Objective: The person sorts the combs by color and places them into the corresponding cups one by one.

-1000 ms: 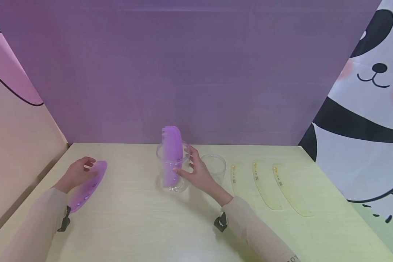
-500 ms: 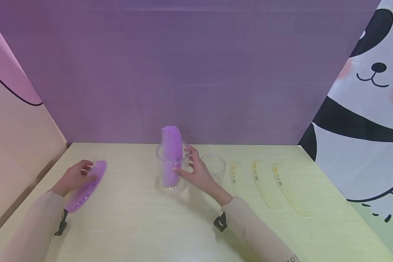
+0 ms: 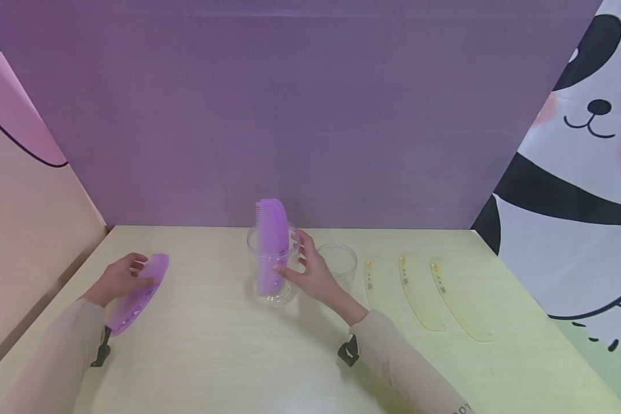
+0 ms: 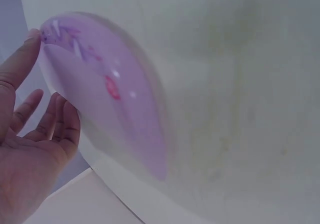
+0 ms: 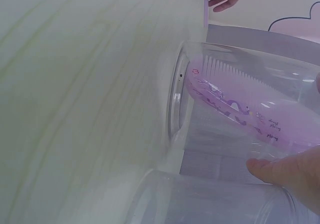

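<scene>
OK, I've got L hand (image 3: 118, 280) half-open, fingers loosely bent, at the purple comb (image 3: 138, 303) lying on the table (image 3: 227, 356); can't tell if thumb's touching. R hand (image 3: 313, 270) grips clear cup (image 5: 220, 129) w/ purple comb(s) (image 3: 272, 227) upright inside, 2nd cup (image 3: 338, 264) just beside, yellow pcs (image 3: 416, 300) nearby.

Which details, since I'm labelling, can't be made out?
Head view: part of the curved purple plastic comb, covered by the left hand.
Head view: lettering on the curved pale-yellow plastic combs, too small.
Right wrist view: upper end of a toothed purple plastic comb in the round clear plastic cup, cut by the right edge.
Right wrist view: second clear plastic cup, cut by the bottom edge.
</scene>
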Demonstrator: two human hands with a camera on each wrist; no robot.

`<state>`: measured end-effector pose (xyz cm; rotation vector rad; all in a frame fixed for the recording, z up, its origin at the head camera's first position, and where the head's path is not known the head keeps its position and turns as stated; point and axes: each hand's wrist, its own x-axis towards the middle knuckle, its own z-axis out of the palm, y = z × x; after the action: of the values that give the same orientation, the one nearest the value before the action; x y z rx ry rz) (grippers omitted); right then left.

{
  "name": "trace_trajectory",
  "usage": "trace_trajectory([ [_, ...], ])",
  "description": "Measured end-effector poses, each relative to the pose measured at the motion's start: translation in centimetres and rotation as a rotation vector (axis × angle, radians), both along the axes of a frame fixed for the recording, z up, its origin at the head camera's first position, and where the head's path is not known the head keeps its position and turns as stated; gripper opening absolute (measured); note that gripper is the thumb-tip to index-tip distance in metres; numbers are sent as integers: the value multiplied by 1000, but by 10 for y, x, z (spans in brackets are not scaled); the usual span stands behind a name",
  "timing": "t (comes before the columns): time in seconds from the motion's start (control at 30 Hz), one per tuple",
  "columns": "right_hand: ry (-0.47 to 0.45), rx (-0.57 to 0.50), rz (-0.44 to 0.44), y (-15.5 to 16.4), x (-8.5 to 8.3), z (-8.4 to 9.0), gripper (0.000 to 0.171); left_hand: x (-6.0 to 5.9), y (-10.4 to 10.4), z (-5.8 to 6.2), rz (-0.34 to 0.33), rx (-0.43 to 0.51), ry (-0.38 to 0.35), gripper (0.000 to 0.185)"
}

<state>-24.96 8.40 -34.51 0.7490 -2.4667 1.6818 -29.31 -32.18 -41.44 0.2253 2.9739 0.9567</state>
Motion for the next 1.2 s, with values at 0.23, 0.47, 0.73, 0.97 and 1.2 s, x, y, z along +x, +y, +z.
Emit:
trace_trajectory([
  [0.23,-14,13,1,1,-1,-1,79,1,3,5,25,27,-56,69],
  [0.47,-13,18,-1,1,-1,-1,79,3,5,8,53,24,-54,71],
  [0.73,-18,20,-3,1,0,0,79,1,4,6,71,13,-62,77],
  [0.97,-14,21,-5,0,0,0,79,1,6,7,65,10,-33,76],
  [1.2,-16,21,-7,0,0,1,79,4,6,10,72,11,-39,77],
])
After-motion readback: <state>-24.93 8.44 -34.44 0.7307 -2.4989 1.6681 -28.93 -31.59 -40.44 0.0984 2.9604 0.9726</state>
